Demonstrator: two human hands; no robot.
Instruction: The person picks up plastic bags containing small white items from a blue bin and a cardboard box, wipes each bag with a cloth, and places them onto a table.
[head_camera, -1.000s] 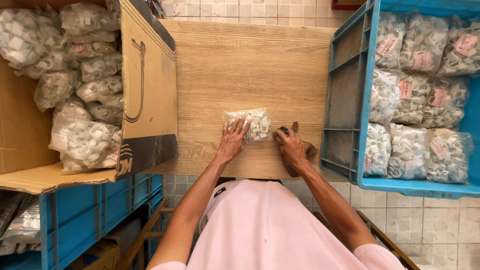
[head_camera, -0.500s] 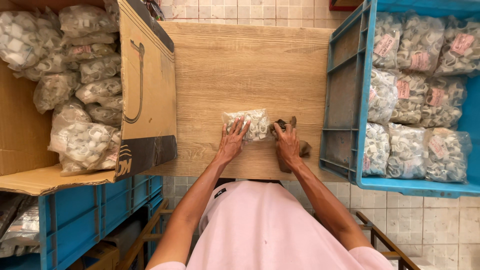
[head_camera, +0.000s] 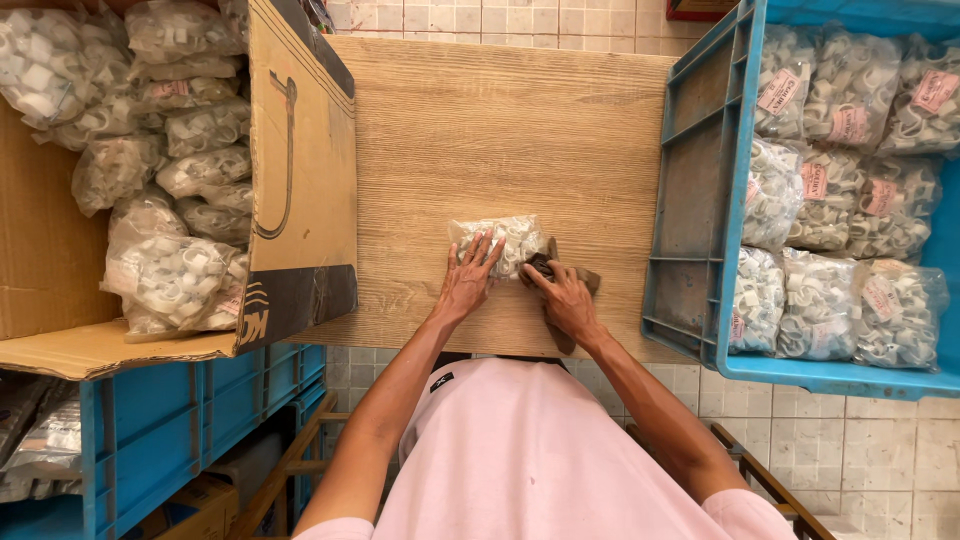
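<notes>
The clear plastic bag of small white fittings (head_camera: 497, 245) lies flat on the wooden tabletop (head_camera: 500, 120), near the front edge and roughly at the centre of its width.

The left hand (head_camera: 468, 285) rests palm down on the left part of the bag. Its fingers (head_camera: 482, 252) are spread and extended over the plastic; the hand presses on the bag and does not enclose it.

The right hand (head_camera: 567, 300) lies just beside the bag on its right. The index finger (head_camera: 535, 277) points toward the bag's right end, where a small dark object (head_camera: 542, 262) sits against the plastic. The hand covers a brown tool or pad (head_camera: 585, 280) that lies on the tabletop beneath it. Whether the hand is closed round this item cannot be determined; the fingers appear loosely flat on top of it.

To the left, an open cardboard box (head_camera: 300, 180) stands against the tabletop's left edge and contains many similar filled bags (head_camera: 170, 270). To the right, a blue plastic crate (head_camera: 695, 210) holds further filled bags with pink labels (head_camera: 850, 180), stacked in rows. Both containers are well apart from the hands. The person wears a pink shirt (head_camera: 540, 450).
</notes>
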